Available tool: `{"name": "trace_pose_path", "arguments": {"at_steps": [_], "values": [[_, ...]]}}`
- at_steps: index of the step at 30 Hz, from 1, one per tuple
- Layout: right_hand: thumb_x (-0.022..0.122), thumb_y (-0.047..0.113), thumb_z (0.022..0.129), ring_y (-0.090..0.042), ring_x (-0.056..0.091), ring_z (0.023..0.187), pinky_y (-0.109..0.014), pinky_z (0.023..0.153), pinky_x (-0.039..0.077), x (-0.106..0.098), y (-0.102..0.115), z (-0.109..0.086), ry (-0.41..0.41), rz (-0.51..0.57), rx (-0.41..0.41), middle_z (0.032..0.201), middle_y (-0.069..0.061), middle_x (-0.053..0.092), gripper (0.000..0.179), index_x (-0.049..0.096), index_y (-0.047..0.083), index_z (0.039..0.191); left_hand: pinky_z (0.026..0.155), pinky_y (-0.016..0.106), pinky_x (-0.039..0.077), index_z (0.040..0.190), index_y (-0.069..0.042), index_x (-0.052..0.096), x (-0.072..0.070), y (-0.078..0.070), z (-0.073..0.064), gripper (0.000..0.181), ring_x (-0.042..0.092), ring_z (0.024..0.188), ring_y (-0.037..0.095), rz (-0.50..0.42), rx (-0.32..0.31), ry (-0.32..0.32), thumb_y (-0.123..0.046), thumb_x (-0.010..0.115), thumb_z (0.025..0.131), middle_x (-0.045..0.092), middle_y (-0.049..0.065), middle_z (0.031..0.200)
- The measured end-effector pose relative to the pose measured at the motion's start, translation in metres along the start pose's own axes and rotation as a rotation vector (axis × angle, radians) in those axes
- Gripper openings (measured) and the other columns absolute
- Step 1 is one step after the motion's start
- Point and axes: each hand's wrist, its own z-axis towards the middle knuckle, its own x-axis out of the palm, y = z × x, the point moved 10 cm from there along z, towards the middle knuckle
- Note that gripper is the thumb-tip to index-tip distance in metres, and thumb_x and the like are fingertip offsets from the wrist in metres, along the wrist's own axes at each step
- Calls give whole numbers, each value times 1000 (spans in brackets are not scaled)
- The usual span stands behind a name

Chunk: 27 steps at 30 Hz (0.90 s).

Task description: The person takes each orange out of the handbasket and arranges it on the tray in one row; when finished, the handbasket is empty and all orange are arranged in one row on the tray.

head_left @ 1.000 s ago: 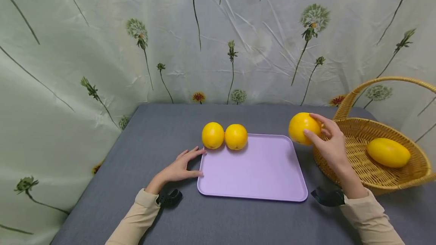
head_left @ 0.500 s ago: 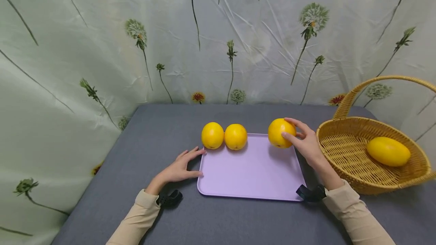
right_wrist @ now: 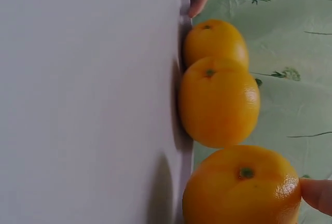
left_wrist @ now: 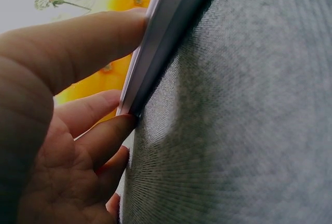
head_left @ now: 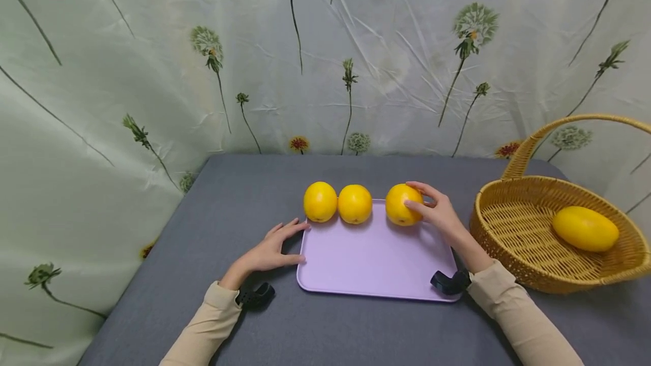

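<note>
My right hand (head_left: 441, 217) holds an orange (head_left: 400, 205) between thumb and fingers, low over the back right part of a lilac tray (head_left: 373, 264). In the right wrist view this orange (right_wrist: 238, 187) shows its green stem spot, and a shadow falls on the tray beside it. Two more oranges sit side by side at the tray's back left, a left one (head_left: 320, 202) and a right one (head_left: 355, 204). My left hand (head_left: 269, 249) touches the tray's left edge with spread fingers; the left wrist view shows the thumb and fingertips against the rim (left_wrist: 150, 42).
On the right stands a wicker basket (head_left: 508, 242) with a tall arched handle, holding an oblong yellow fruit (head_left: 585, 229). A grey cloth (head_left: 325, 329) covers the table. Behind it hangs a curtain (head_left: 407, 72) with a dandelion print.
My right hand has carried the orange left from beside the basket and lowered it over the tray near the other two. The left hand has stayed at the tray's edge.
</note>
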Motion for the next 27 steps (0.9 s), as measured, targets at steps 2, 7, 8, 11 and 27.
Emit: {"name": "trace_pose_path", "arguments": {"at_steps": [2,7,8,11,27], "values": [[58,28,92,-44,51,118,-24,75,51,3,-3,2,13,-5,14,143,-23,38,53,42,11,140,114,63,6,141,-5,40,0,1,0,73,21,143,41,2,-3,2,-29,72,80,44,15,146],[59,30,91,-43,49,118,-36,83,53,7,-8,9,25,-36,31,145,-21,38,54,43,12,140,114,63,6,141,-5,40,-2,-1,3,72,21,144,40,5,8,-1,-28,72,81,42,15,147],[59,31,91,-43,48,119,-40,85,53,8,-8,10,28,-45,31,146,-21,37,55,42,13,140,115,62,5,141,-5,40,-2,-1,3,72,20,144,39,0,9,-4,-27,72,81,42,15,147],[57,34,92,-43,46,122,-49,91,51,11,-11,13,46,-49,44,147,-20,35,56,40,16,142,115,62,5,141,-5,41,-4,-1,3,72,21,144,39,-1,10,-10,-26,72,80,42,15,147],[51,39,95,-44,45,127,-45,92,51,25,-11,14,119,-129,28,149,-22,33,57,33,20,146,115,62,6,141,-7,41,0,1,2,71,21,144,38,4,-16,7,-28,72,81,42,13,147]]}}
